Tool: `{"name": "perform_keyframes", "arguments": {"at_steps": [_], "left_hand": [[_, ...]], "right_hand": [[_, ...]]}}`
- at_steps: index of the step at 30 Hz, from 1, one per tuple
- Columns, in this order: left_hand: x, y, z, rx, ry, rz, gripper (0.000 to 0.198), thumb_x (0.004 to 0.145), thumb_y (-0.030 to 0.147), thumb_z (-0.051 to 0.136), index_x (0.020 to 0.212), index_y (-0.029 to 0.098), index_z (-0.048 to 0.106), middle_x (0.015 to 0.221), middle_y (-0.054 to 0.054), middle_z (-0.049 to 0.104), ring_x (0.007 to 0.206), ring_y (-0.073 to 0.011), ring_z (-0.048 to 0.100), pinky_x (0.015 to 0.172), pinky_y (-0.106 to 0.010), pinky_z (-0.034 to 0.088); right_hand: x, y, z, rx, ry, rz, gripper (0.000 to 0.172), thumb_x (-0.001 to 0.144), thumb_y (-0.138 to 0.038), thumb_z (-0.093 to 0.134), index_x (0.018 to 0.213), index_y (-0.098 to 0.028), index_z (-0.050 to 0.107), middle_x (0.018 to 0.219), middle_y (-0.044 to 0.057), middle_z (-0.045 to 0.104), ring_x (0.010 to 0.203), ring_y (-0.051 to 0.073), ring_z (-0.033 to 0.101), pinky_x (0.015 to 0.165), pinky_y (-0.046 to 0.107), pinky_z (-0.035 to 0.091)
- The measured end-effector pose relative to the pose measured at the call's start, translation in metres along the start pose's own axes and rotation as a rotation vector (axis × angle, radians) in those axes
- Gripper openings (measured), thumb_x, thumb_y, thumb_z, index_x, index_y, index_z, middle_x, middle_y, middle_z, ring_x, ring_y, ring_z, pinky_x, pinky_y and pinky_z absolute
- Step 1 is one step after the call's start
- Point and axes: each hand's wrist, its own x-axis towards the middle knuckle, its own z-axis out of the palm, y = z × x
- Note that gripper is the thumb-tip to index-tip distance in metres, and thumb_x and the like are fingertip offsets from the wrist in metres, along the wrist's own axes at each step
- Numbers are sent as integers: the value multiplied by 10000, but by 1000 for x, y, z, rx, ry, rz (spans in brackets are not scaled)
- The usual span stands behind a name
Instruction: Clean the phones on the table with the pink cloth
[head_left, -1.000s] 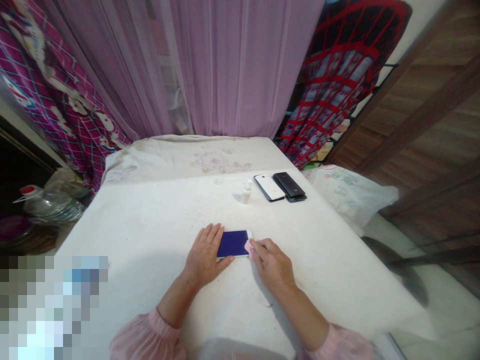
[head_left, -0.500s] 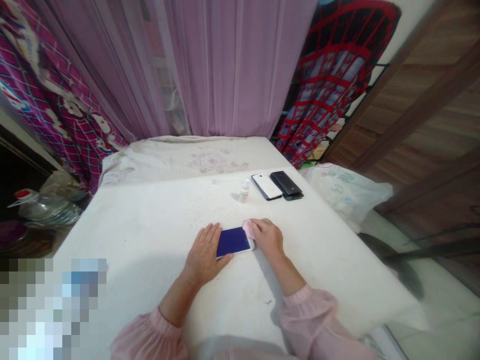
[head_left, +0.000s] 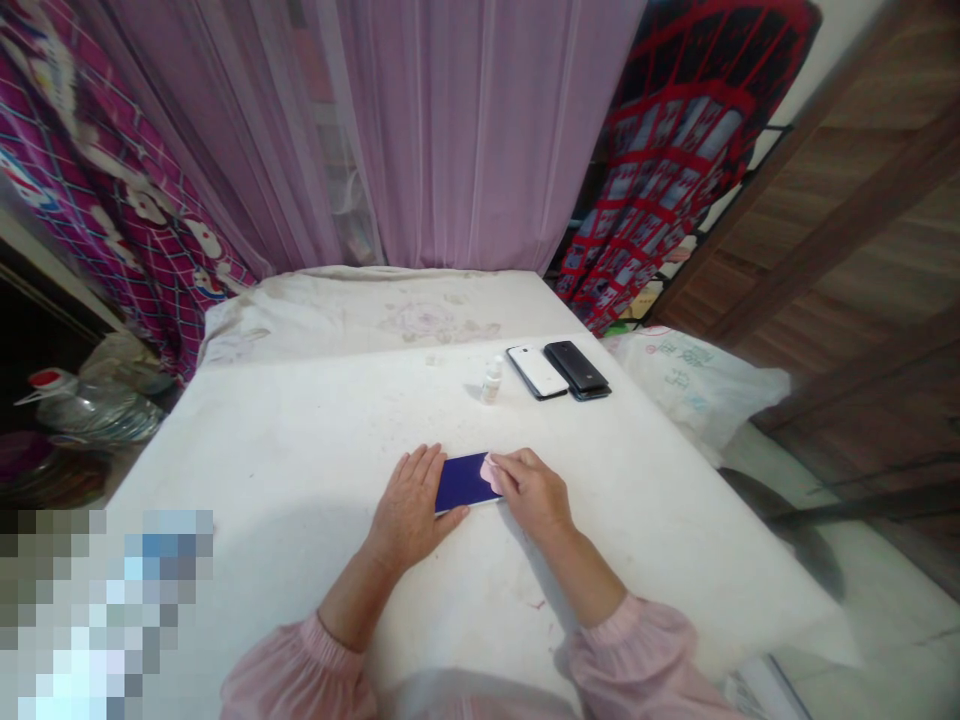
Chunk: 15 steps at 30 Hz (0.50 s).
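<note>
A smartphone (head_left: 461, 483) with a dark blue screen and a pale rim lies flat on the white-covered table. My left hand (head_left: 409, 505) grips its left end, thumb along the near edge and fingers over the far side. Pinched in my right hand (head_left: 536, 490) is a small pink cloth (head_left: 491, 472), which touches the right part of the screen. The phone's right end is mostly hidden by that hand and cloth. Beyond the phone stands a small clear bottle (head_left: 491, 382) with a whitish label.
Stacked phones lie at the back right: a white one (head_left: 537, 370) on top of a dark one, beside a black pair (head_left: 576, 368). A plastic bag (head_left: 697, 385) hangs by the table's right edge. A large bottle with a red cap (head_left: 97, 405) stands off the left side.
My right hand has brought the pink cloth slightly left and nearer to me across the screen. My left hand keeps its hold on the phone.
</note>
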Motion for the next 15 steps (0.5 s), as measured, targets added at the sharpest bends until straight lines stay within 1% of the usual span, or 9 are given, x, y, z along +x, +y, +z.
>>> {"name": "perform_keyframes", "arguments": {"at_steps": [3, 7, 10, 15], "left_hand": [[0, 0, 1, 6, 7, -2, 691, 884, 596, 456, 1359, 97, 406, 1410, -190, 474, 1323, -335, 411, 1090, -510, 319], [-1, -1, 3, 6, 15, 6, 700, 884, 612, 442, 1357, 97, 407, 1411, -189, 474, 1325, -330, 409, 1093, -506, 321], [-1, -1, 4, 12, 24, 10, 697, 884, 616, 438, 1363, 111, 399, 1414, -185, 472, 1326, -324, 412, 1085, -509, 332], [-2, -3, 6, 19, 30, 22, 679, 888, 600, 445, 1354, 108, 407, 1408, -182, 480, 1326, -319, 412, 1084, -503, 337]], "right_hand": [[-15, 4, -1, -52, 26, -69, 264, 921, -286, 484, 1058, -278, 709, 895, 5, 670, 780, 117, 632, 693, 201, 459], [-30, 8, 1, -90, 107, -135, 305, 953, -316, 431, 1050, -256, 714, 841, 13, 661, 712, 108, 609, 649, 197, 443], [-23, 8, 3, -118, 115, -134, 293, 946, -322, 444, 1008, -267, 725, 815, 6, 655, 686, 104, 596, 623, 194, 430], [7, 3, 9, -181, 126, -107, 266, 926, -315, 472, 958, -281, 734, 799, -3, 657, 665, 110, 583, 585, 203, 401]]}}
